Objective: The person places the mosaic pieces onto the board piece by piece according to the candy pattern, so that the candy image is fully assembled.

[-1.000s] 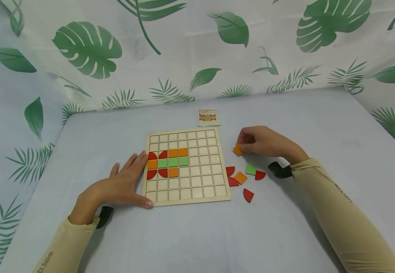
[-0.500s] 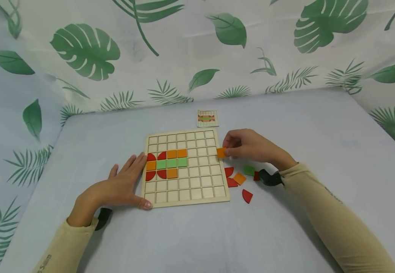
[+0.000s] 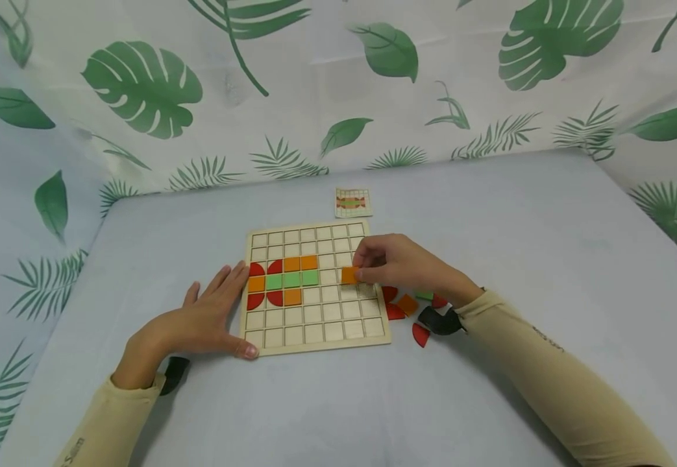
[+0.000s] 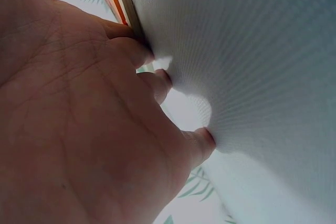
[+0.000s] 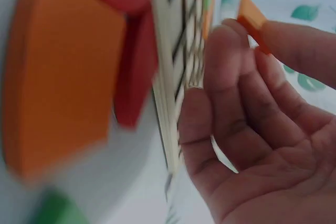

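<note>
A wooden grid board (image 3: 332, 331) lies on the table with red quarter-circle, orange square and green square tiles set in its left cells. Over the board's right half, my right hand (image 3: 399, 263) pinches an orange square tile (image 3: 349, 275) between thumb and fingers; the right wrist view shows this tile (image 5: 253, 17) raised off the grid. My left hand (image 3: 198, 324) lies spread along the board's left side, thumb at the near left corner. In the left wrist view its fingertips (image 4: 206, 139) touch the tablecloth, beside the board's edge.
A small pattern card (image 3: 352, 203) lies behind the board. Loose tiles sit right of the board: an orange square (image 3: 407, 305), red quarter circles (image 3: 420, 335) and a green square (image 3: 424, 296), partly hidden under my right wrist. A leaf-print cloth (image 3: 291, 117) hangs behind the table.
My right hand has carried the orange square tile leftward from the loose tiles' side, past the board's right edge, to above its cells. My left hand has stayed at the board's left side.
</note>
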The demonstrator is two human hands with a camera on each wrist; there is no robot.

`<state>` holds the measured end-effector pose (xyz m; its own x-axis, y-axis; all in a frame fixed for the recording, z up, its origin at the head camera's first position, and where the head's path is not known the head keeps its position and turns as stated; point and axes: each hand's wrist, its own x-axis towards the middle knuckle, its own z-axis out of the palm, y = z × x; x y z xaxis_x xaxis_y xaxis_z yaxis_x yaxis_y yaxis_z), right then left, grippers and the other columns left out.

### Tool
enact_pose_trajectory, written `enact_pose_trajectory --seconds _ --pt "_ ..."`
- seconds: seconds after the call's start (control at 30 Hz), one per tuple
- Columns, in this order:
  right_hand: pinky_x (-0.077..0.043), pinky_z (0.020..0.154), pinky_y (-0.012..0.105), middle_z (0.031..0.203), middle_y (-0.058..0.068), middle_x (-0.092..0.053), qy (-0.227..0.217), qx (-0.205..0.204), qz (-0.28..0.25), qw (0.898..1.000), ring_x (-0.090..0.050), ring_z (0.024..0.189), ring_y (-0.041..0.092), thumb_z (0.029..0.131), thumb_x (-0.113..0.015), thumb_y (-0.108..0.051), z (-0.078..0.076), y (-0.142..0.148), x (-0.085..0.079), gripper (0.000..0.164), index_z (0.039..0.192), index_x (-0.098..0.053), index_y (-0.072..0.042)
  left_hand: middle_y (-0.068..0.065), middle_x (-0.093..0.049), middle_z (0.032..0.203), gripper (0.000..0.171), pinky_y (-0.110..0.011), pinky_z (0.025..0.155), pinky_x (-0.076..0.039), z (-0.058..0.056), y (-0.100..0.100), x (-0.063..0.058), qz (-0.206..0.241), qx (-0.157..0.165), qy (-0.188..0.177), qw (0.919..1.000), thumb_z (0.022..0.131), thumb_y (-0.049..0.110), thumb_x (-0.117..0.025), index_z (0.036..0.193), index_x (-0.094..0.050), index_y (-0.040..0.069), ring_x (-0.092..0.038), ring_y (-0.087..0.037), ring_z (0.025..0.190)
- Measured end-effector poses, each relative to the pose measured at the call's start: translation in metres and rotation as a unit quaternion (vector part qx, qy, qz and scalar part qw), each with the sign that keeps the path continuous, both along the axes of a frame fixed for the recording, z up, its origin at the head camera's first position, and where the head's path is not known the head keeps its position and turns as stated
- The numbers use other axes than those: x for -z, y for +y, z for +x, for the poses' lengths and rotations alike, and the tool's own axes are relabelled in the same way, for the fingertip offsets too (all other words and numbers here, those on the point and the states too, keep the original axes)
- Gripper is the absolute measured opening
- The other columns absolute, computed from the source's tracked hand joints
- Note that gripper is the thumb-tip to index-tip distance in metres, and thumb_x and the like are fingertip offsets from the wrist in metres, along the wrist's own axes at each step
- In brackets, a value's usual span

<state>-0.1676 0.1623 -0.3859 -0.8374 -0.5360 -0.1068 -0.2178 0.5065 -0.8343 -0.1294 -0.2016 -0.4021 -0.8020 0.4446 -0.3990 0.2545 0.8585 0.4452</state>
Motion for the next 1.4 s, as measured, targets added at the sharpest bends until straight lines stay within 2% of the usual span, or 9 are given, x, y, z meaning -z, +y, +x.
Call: enact_pose_trajectory --seconds 0.17,0.3,0.47,0.9,1.4 --pt "-0.050 0.070 0.034 0.092 0.003 -0.071 0.003 -0.015 -0.034 0.999 -0.064 0.086 0.024 0.100 -0.072 -0.008 0.005 -0.011 0.006 0.005 0.103 -0.068 -0.006 -0.018 0.000 0.179 0.145 -0.077 0.119 0.006 -0.001 -0.001 0.002 -0.003 0.000 0.001 1.0000 0.074 0.064 -0.091 0.171 -0.001 0.003 0.005 -0.044 0.162" --pt "-0.052 0.077 0.035 0.092 0.005 -0.071 0.003 -0.025 -0.065 0.998 -0.067 0.084 0.026 0.100 -0.071 -0.005 0.008 -0.019 0.010 0.005 0.104 -0.068 -0.003 -0.019 0.000 0.179 0.145 -0.077 0.119 0.006 -0.001 -0.001 0.001 -0.006 0.001 -0.001 1.0000 0.074 0.064 -0.090 0.171 -0.002 0.003 0.005 -0.044 0.162" --pt "-0.054 0.081 0.035 0.093 0.004 -0.071 0.000 -0.031 -0.074 0.997 -0.067 0.085 0.024 0.100 -0.071 -0.004 0.009 -0.030 0.011 0.006 0.105 -0.069 -0.003 -0.019 0.000 0.179 0.145 -0.077 0.119 0.006 -0.002 -0.002 -0.002 -0.009 -0.001 -0.002 1.0000 0.074 0.064 -0.090 0.171 -0.002 0.002 0.005 -0.044 0.162" --pt "-0.050 0.071 0.032 0.081 0.000 -0.069 -0.004 -0.019 -0.020 1.000 -0.061 0.075 0.018 0.098 -0.074 -0.006 0.004 -0.056 0.008 0.003 0.098 -0.072 -0.003 -0.019 0.000 0.179 0.145 -0.077 0.119 0.006 -0.003 -0.003 -0.003 -0.009 -0.004 0.003 1.0000 0.073 0.063 -0.092 0.171 -0.003 0.003 0.006 -0.044 0.162" --pt "-0.052 0.076 0.032 0.081 -0.002 -0.069 0.051 -0.035 0.061 0.996 -0.061 0.078 0.016 0.096 -0.075 -0.005 0.000 -0.070 0.010 0.010 0.087 -0.074 -0.010 -0.018 0.000 0.179 0.145 -0.076 0.120 0.007 -0.001 0.000 -0.002 0.007 -0.002 -0.005 1.0000 0.075 0.061 -0.092 0.172 -0.001 0.004 0.005 -0.043 0.162"
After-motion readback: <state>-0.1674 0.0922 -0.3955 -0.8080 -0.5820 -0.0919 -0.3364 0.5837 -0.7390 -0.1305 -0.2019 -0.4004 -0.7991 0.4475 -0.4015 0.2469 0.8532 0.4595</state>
